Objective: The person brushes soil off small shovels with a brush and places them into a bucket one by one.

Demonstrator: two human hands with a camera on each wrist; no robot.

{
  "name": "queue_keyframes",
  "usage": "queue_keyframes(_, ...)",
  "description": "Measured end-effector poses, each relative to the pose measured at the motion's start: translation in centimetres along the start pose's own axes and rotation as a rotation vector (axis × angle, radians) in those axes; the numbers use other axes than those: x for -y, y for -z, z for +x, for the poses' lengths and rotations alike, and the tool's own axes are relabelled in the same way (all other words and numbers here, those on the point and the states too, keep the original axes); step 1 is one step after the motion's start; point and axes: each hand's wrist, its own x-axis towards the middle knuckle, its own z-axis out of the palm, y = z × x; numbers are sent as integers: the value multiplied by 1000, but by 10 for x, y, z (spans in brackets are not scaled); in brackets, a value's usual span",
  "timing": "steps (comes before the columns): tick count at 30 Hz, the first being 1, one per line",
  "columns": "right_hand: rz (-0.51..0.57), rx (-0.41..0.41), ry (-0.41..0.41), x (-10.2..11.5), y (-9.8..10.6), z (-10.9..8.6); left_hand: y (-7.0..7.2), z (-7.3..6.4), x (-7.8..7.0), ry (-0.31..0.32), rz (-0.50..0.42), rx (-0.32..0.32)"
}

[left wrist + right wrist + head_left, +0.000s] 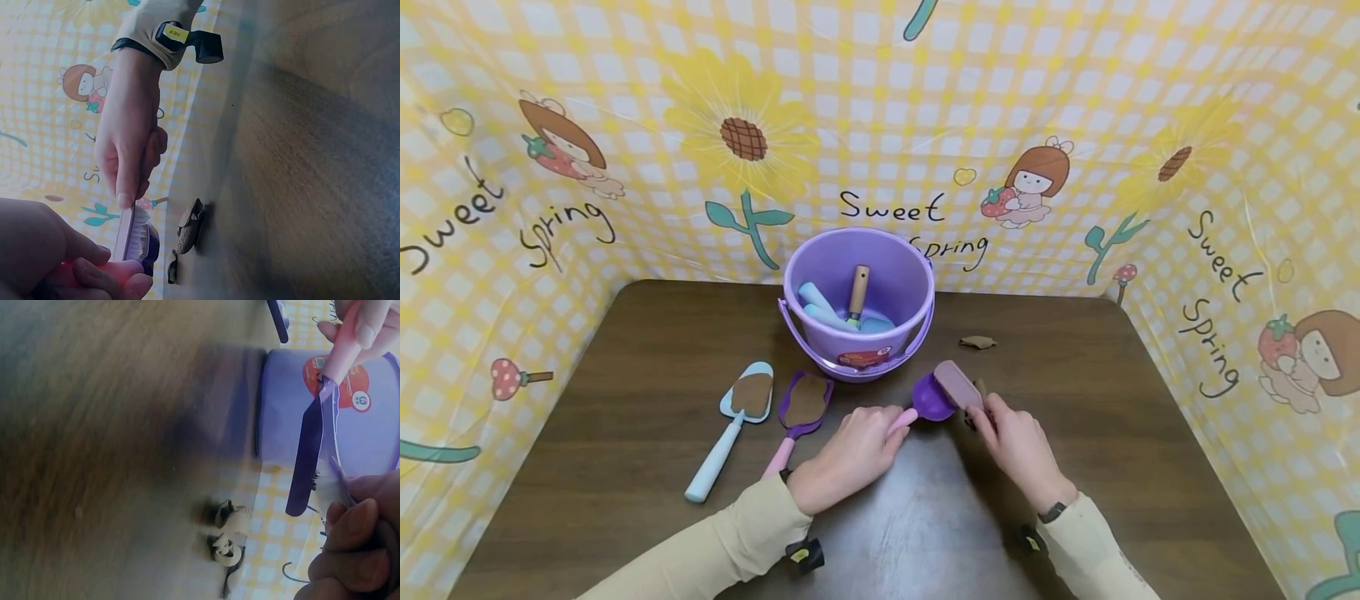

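My left hand (857,454) grips the pink handle of a small purple toy shovel (931,400), held above the table in front of the bucket. In my right hand (1021,454) is a brush (958,386) with a pale pink back. Its white bristles (140,228) meet the shovel's scoop, as the left wrist view shows. The right wrist view has the shovel's purple blade (307,456) edge-on, with the bristles at its side. Crumpled brown pieces (190,226) lie on the table below the brush; the head view mostly hides the nearer one behind my right hand.
A purple bucket (850,350) holds light blue tools (820,304) and a wooden-handled tool (859,290). Left of it lie a light blue trowel (722,458) and another purple shovel (793,431), both brown on the blade. One brown scrap (978,342) sits right of the bucket. Printed cloth surrounds the table.
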Motion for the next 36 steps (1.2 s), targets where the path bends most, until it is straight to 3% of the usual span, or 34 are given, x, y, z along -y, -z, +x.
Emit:
queue_keyframes(13, 37, -7, -90, -13, -3, 1, 0, -2, 2, -8, -6, 23)
queue_keyframes(27, -12, 47, -187, -22, 12, 8, 4, -2, 2, 3, -18, 50)
queue_keyframes(36, -77, -2, -198, -25, 17, 8, 6, -5, 4, 48, -5, 84)
